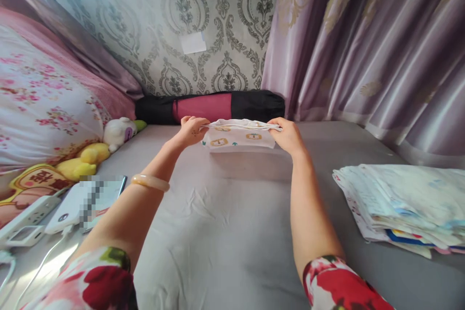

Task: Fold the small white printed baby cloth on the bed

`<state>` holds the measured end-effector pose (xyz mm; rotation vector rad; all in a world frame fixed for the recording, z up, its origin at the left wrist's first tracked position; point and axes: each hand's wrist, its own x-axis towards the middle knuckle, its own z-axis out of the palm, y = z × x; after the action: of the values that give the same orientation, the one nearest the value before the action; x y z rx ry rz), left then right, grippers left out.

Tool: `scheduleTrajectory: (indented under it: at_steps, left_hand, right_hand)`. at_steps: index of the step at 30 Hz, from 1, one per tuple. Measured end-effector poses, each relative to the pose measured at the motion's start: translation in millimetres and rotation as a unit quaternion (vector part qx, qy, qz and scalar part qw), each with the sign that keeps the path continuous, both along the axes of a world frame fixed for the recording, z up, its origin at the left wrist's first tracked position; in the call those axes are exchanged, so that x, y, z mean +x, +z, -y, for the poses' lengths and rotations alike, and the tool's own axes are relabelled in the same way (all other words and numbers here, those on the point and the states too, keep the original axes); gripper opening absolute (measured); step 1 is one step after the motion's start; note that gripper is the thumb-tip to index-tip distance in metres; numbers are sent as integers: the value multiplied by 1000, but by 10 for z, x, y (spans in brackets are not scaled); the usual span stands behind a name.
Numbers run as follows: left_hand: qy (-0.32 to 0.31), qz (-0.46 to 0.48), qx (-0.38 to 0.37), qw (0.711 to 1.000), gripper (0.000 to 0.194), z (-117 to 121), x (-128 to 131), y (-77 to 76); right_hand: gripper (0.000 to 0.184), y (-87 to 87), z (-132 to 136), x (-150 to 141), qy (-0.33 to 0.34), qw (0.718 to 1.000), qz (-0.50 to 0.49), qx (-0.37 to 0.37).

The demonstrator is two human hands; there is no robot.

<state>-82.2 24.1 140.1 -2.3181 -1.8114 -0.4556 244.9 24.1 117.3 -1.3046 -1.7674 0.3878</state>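
Observation:
A small white cloth (240,136) printed with little yellow animal figures is stretched between my two hands above the grey bed sheet (218,213). My left hand (192,130) pinches its left edge with closed fingers. My right hand (288,134) grips the right edge the same way. The cloth is folded over, its lower part hanging down to the sheet. A pale bangle (150,182) sits on my left forearm.
A stack of folded cloths (403,203) lies at the right. A black and red roll (210,105) rests against the patterned wall. Plush toys (109,140), a phone, a power bank (67,208) and a power strip lie at the left, beside a floral pillow. Curtains hang at the right.

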Motion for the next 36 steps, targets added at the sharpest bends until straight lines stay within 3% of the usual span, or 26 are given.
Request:
scheduleTrajectory:
  at_steps: [3, 10, 14, 19, 26, 29, 32, 33, 36]
  left_hand:
    - [-14, 1, 26, 1000, 32, 192, 6, -187]
    - [-81, 6, 2, 997, 31, 697, -67, -642]
    - [-98, 16, -18, 995, 32, 913, -63, -751]
    - [-119, 23, -48, 991, 36, 1133, -20, -850]
    - [-121, 8, -88, 989, 48, 1307, -34, -1062]
    - [-110, 28, -109, 988, 44, 1379, 20, -994]
    - [-132, 166, -94, 973, 28, 1546, 221, -697]
    - [-166, 243, -94, 951, 25, 1635, 323, -555]
    - [-275, 449, -104, 844, 28, 2001, 680, -99]
  right_hand:
    - [25, -3, 66, 55, 21, 998, 44, -33]
    - [28, -70, 313, 164, 106, 968, 151, -172]
    - [40, -142, 474, 158, 137, 954, 200, -175]
    - [64, -394, 702, 182, 167, 936, 268, -155]
    - [70, -631, 1083, 234, 188, 908, 357, -112]
    - [68, -604, 1156, 224, 196, 901, 365, -127]
    - [53, -537, 1141, 116, 171, 909, 363, -114]
    - [49, -521, 1120, 49, 159, 913, 361, -105]
    - [44, -538, 1019, -222, 131, 932, 330, -67]
